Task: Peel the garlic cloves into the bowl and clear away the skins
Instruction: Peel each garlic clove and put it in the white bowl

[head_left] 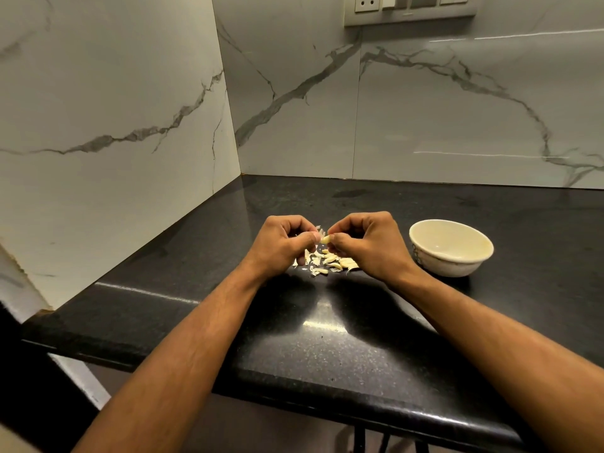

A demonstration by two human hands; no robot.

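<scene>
A single garlic clove (325, 239) is pinched between the fingertips of the left hand (283, 246) and the right hand (366, 245), both curled around it above the pile of cloves and skins (330, 261) lying mid-surface. The bowl (451, 247) is set just right of the hands (nothing can be seen inside it). Loose papery skin could be scattered toward the surface's front edge, or the slick clove dropped back among the skins, if the pinch were loosened.

Most of the clove (326, 239) buried between both grips' fingertips, pile (328, 262) of cloves and skins too small to sort, switch plate (410, 9) cut by top edge, desk (327, 338) cropped at right
</scene>
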